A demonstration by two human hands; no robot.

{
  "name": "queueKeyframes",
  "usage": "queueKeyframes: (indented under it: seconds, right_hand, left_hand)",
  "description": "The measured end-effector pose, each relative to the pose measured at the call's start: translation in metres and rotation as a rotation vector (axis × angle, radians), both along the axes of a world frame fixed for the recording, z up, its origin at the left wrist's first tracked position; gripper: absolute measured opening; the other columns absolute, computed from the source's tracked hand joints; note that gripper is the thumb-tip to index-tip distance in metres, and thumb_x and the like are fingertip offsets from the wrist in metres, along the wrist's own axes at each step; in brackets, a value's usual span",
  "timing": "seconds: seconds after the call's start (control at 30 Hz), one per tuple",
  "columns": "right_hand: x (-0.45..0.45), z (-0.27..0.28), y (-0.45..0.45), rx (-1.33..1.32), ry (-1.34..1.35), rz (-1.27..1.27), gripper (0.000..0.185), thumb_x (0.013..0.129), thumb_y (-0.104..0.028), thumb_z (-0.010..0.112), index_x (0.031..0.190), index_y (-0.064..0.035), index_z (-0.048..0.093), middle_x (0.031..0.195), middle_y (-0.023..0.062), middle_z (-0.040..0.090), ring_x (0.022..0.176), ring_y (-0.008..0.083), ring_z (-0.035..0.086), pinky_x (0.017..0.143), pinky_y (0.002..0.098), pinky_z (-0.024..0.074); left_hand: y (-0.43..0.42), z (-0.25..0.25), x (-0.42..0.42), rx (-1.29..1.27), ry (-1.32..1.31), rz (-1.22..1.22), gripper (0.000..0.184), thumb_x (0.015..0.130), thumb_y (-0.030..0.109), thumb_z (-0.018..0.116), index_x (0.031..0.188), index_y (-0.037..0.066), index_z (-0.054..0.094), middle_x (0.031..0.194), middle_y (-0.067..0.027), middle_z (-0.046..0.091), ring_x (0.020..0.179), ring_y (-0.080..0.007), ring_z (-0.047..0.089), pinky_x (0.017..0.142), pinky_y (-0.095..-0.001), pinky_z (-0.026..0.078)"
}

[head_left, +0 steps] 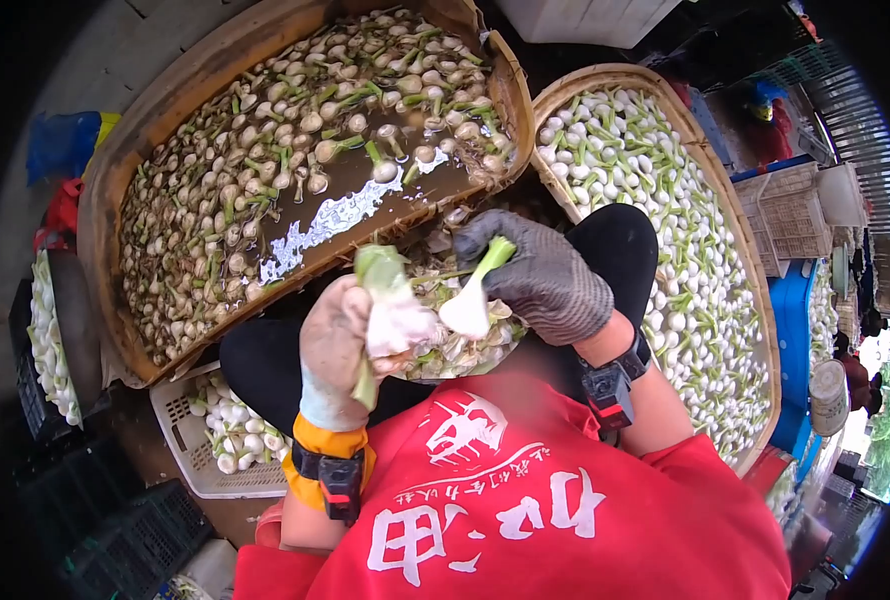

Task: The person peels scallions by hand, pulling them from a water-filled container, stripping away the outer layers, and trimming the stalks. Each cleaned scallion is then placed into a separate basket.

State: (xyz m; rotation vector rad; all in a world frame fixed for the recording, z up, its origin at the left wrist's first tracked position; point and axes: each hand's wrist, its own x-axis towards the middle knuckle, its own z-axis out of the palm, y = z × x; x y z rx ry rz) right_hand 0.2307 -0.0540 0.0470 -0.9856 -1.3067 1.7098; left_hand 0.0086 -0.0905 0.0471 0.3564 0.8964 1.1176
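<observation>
My left hand (pixel 335 345), in a pale, dirt-stained glove, is closed on a loose garlic husk (pixel 397 318), pinkish white with green leaf parts. My right hand (pixel 540 275), in a dark grey ribbed glove, grips a garlic bulb (pixel 468 308) by its short green stem. The bulb is white and smooth and hangs downward, close beside the husk. Beneath both hands, in my lap, lies a pile of peeled garlic skins (pixel 455 358). What holds the pile is mostly hidden.
A large tub (pixel 510 100) of brownish water with unpeeled garlic stands ahead to the left. On the right is a long basket (pixel 765 330) full of clean white bulbs. A white plastic crate (pixel 180 425) of bulbs sits by my left leg. Blue bins (pixel 793 340) stand farther right.
</observation>
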Motion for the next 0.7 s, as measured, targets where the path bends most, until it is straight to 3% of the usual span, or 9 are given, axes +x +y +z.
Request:
queueKeyframes:
  seconds: [0.1, 0.13, 0.17, 0.23, 0.3, 0.43, 0.5, 0.6, 0.7]
  right_hand:
    - [0.019, -0.003, 0.001, -0.12, 0.106, -0.236, 0.022, 0.074, -0.005, 0.063, 0.096, -0.0019, 0.059, 0.091, 0.0037, 0.06, 0.085, 0.012, 0.058, 0.08, 0.026, 0.0485]
    - [0.022, -0.01, 0.001, -0.074, 0.118, -0.291, 0.022, 0.074, -0.005, 0.063, 0.095, -0.0021, 0.058, 0.091, 0.0032, 0.059, 0.084, 0.0118, 0.057, 0.079, 0.0257, 0.0482]
    - [0.022, -0.015, 0.0, -0.032, 0.134, -0.336, 0.021, 0.074, -0.005, 0.063, 0.094, -0.0024, 0.058, 0.09, 0.0027, 0.058, 0.083, 0.0116, 0.056, 0.077, 0.0253, 0.0479]
    - [0.02, -0.025, 0.0, 0.052, -0.044, -0.407, 0.019, 0.076, -0.005, 0.063, 0.094, -0.0021, 0.059, 0.09, 0.0034, 0.059, 0.083, 0.0118, 0.057, 0.077, 0.0256, 0.0483]
    - [0.015, -0.021, -0.002, 0.17, -0.354, -0.471, 0.019, 0.076, -0.002, 0.064, 0.095, -0.0012, 0.059, 0.091, 0.0054, 0.061, 0.084, 0.0134, 0.059, 0.078, 0.0271, 0.049]
    - [0.004, -0.032, -0.003, 0.183, -0.432, -0.555, 0.02, 0.077, -0.002, 0.066, 0.097, -0.0028, 0.061, 0.091, 0.0045, 0.064, 0.084, 0.0128, 0.059, 0.08, 0.0275, 0.0486]
    - [-0.01, -0.045, 0.002, 0.297, -0.451, -0.412, 0.025, 0.08, -0.003, 0.068, 0.103, -0.0027, 0.06, 0.097, 0.0057, 0.063, 0.088, 0.0137, 0.061, 0.081, 0.0277, 0.0505]
    - [-0.051, -0.041, 0.007, 0.262, -0.328, -0.293, 0.032, 0.08, -0.007, 0.072, 0.108, 0.0002, 0.06, 0.098, 0.0105, 0.06, 0.089, 0.0185, 0.062, 0.081, 0.0292, 0.0519]
    - [-0.061, -0.049, 0.014, 0.267, -0.274, -0.235, 0.039, 0.081, -0.014, 0.076, 0.114, -0.0009, 0.06, 0.1, 0.0107, 0.059, 0.088, 0.0187, 0.062, 0.08, 0.0301, 0.0529]
  left_hand:
    - [0.01, -0.021, -0.024, 0.237, -0.397, -0.16, 0.029, 0.1, 0.026, 0.05, 0.108, -0.001, 0.051, 0.082, -0.0099, 0.062, 0.057, -0.0187, 0.059, 0.041, -0.0248, 0.045]
    - [0.023, -0.036, -0.021, 0.091, -0.54, -0.256, 0.037, 0.097, 0.026, 0.056, 0.12, -0.001, 0.049, 0.093, -0.0106, 0.063, 0.069, -0.0178, 0.061, 0.05, -0.0252, 0.049]
    - [0.028, -0.049, -0.013, 0.167, 0.385, -0.395, 0.061, 0.089, 0.032, 0.067, 0.138, 0.006, 0.041, 0.115, -0.0169, 0.061, 0.088, -0.0258, 0.065, 0.066, -0.0346, 0.055]
    - [0.043, -0.06, 0.01, 0.255, 1.738, -0.938, 0.079, 0.083, 0.035, 0.073, 0.148, 0.016, 0.032, 0.138, -0.0241, 0.046, 0.107, -0.0368, 0.062, 0.084, -0.0432, 0.053]
    - [0.053, -0.1, 0.008, 0.455, 1.599, -0.815, 0.08, 0.081, 0.036, 0.074, 0.148, 0.024, 0.032, 0.146, -0.0272, 0.036, 0.118, -0.045, 0.054, 0.096, -0.0474, 0.047]
    - [0.049, -0.08, 0.027, 0.807, 1.24, -0.458, 0.084, 0.081, 0.03, 0.075, 0.149, 0.012, 0.029, 0.145, -0.0244, 0.038, 0.125, -0.0385, 0.05, 0.1, -0.04, 0.045]
    - [0.047, -0.07, 0.03, 0.48, 0.661, -0.372, 0.081, 0.081, 0.028, 0.076, 0.147, 0.008, 0.032, 0.141, -0.0209, 0.044, 0.124, -0.0316, 0.051, 0.101, -0.0351, 0.044]
    - [0.044, -0.041, -0.004, 0.68, 0.958, -0.297, 0.057, 0.088, 0.022, 0.069, 0.138, 0.007, 0.047, 0.124, -0.0126, 0.058, 0.109, -0.0233, 0.057, 0.095, -0.0311, 0.046]
    - [0.01, -0.043, -0.105, 0.411, 1.091, 0.207, 0.031, 0.092, 0.019, 0.065, 0.118, 0.004, 0.062, 0.1, -0.0066, 0.063, 0.081, -0.0138, 0.06, 0.07, -0.0277, 0.051]
